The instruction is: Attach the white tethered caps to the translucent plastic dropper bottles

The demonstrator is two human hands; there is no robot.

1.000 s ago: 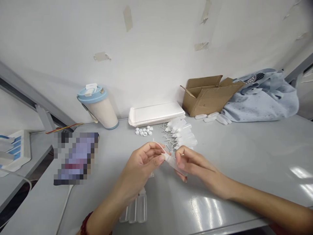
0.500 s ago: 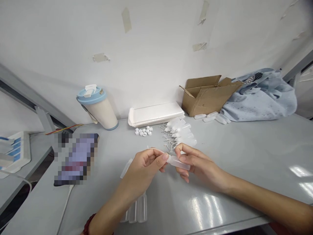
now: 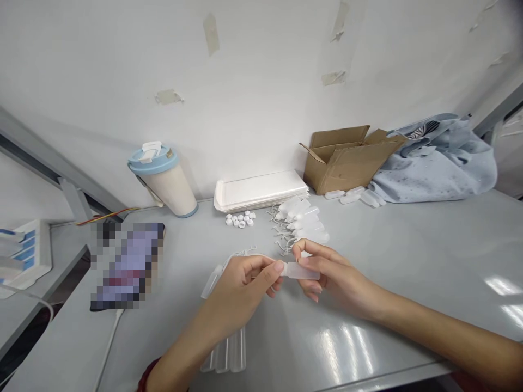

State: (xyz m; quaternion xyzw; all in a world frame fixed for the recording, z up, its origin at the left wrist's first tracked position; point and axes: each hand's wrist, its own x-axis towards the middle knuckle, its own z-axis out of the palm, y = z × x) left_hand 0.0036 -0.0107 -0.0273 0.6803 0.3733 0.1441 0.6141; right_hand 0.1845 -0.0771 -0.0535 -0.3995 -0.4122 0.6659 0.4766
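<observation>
Between both hands lies a small translucent plastic bottle [image 3: 303, 271], held nearly level above the table. My left hand [image 3: 249, 280] pinches its neck end, where a thin white cord or strap comes out past the fingers. The neck itself is mostly hidden by the thumb. Around the bottle's body my right hand [image 3: 333, 275] is closed with thumb and fingers. Just beyond the hands is a pile of similar bottles [image 3: 304, 215] with thin white straps. More clear bottles [image 3: 231, 351] lie under and beside my left forearm. Several small white caps [image 3: 241, 219] sit farther back.
A stack of white flat packs [image 3: 261, 190] and an open cardboard box [image 3: 343, 163] stand against the wall, with loose bottles [image 3: 353, 195] before the box. Blue fabric [image 3: 441, 163] is at right. A tumbler [image 3: 165, 182], a phone [image 3: 126, 267] and a power strip [image 3: 26, 250] are at left.
The bottle has turned slightly to lie more level and shifted a little right. Both hands keep their hold on it, and the left thumb has moved slightly.
</observation>
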